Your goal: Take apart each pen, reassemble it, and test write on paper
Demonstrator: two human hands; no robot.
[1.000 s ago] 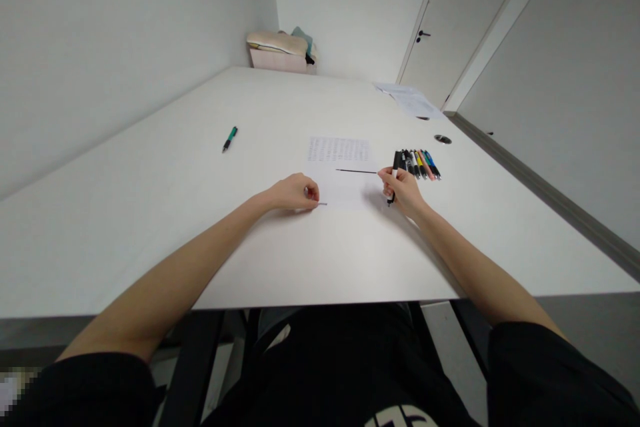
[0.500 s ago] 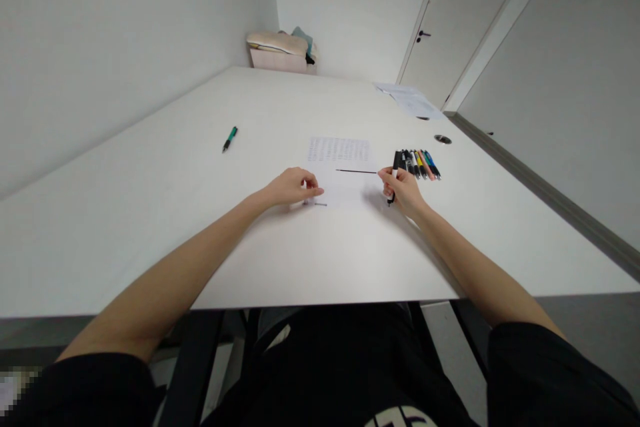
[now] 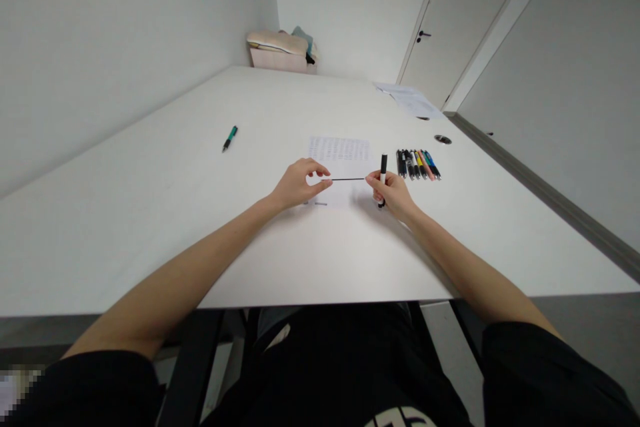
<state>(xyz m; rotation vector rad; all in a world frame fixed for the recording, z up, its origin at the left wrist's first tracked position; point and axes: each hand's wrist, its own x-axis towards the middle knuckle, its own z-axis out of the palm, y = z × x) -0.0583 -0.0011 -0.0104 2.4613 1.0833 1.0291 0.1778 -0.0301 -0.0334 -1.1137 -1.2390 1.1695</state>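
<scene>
A thin black refill (image 3: pixel 349 179) stretches level between my two hands, just above a printed sheet of paper (image 3: pixel 340 150). My left hand (image 3: pixel 300 183) pinches the refill's left end between thumb and forefinger. My right hand (image 3: pixel 390 192) is closed round a black and white pen barrel (image 3: pixel 383 170) that stands nearly upright, and its fingertips meet the refill's right end. A small grey part (image 3: pixel 320 203) lies on the paper below my left hand.
A row of several coloured pens (image 3: pixel 417 164) lies right of the paper. A green pen (image 3: pixel 230 138) rests alone at the far left of the white table (image 3: pixel 175 213). Loose sheets (image 3: pixel 410 100) and a cable hole (image 3: pixel 443 139) are at the back right. A door stands behind.
My left hand rose from the small part and took the refill's left end. My right hand moved left with the pen barrel, now held upright, and the refill shifted left.
</scene>
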